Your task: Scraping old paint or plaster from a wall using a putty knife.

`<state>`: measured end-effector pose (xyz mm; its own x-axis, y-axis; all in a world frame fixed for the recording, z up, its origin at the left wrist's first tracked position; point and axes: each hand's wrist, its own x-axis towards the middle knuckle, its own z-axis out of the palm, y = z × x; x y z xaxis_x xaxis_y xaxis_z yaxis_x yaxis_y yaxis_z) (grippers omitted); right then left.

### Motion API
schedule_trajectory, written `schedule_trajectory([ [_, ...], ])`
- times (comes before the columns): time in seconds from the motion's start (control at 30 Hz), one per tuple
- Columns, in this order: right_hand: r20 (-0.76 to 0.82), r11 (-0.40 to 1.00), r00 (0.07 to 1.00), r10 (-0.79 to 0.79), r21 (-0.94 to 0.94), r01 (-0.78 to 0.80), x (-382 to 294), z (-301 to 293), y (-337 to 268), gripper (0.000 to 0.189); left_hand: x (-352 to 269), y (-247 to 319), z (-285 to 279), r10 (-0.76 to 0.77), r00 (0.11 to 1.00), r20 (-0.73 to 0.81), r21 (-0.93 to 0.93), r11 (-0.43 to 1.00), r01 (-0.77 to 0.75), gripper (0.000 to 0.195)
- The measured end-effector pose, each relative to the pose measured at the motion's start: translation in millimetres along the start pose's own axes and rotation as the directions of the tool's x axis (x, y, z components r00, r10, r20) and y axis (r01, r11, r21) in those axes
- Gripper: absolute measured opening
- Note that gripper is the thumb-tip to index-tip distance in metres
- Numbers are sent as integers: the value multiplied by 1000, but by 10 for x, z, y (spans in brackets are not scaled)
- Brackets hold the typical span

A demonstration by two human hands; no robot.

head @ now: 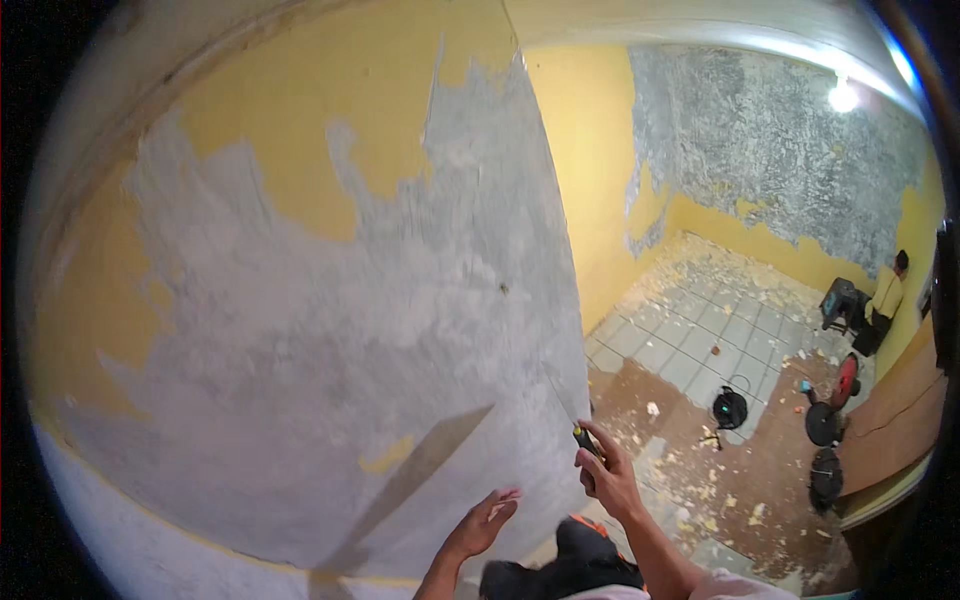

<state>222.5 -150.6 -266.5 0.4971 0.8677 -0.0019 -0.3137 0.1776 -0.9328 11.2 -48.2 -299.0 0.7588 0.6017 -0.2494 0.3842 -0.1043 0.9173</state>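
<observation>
My right hand (611, 472) grips the black and yellow handle of a scraper (589, 441), probably a putty knife. Its thin blade, seen nearly edge-on, points up and left toward the wall; I cannot tell whether it touches. To the left, my left hand (481, 520) is empty, its fingers stretched out low in front of the wall. Grey, scraped plaster (360, 322) covers most of this wall, while ragged yellow paint (300, 180) remains along the top and left. A small yellow patch (388, 454) sits low on the plaster, beside a long dark shadow.
Paint flakes (697, 499) litter the tiled floor (686, 334). A black bag (729, 409) lies there. At right are a seated person (886, 296), a dark chair (841, 301), a red object (845, 379), black round items (823, 424) and a wooden panel (892, 420). A bulb (844, 97) glows above.
</observation>
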Motion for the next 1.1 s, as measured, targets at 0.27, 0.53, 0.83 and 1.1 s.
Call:
schedule_trajectory([
  [0.27,-102,948,957,-272,143,284,283,631,-826,40,654,2018,-377,315,940,129,-230,932,-280,66],
  [0.53,3,805,966,-259,553,215,677,967,-1761,48,1259,3233,-366,424,888,-181,-344,818,-461,55],
  [0.83,72,848,921,-383,422,319,998,1133,-2019,46,1220,3581,-783,770,611,-185,617,575,-537,30],
  [1.1,144,901,922,-360,312,303,1060,984,-2171,44,1077,3974,-1178,879,367,304,952,-296,-80,21],
])
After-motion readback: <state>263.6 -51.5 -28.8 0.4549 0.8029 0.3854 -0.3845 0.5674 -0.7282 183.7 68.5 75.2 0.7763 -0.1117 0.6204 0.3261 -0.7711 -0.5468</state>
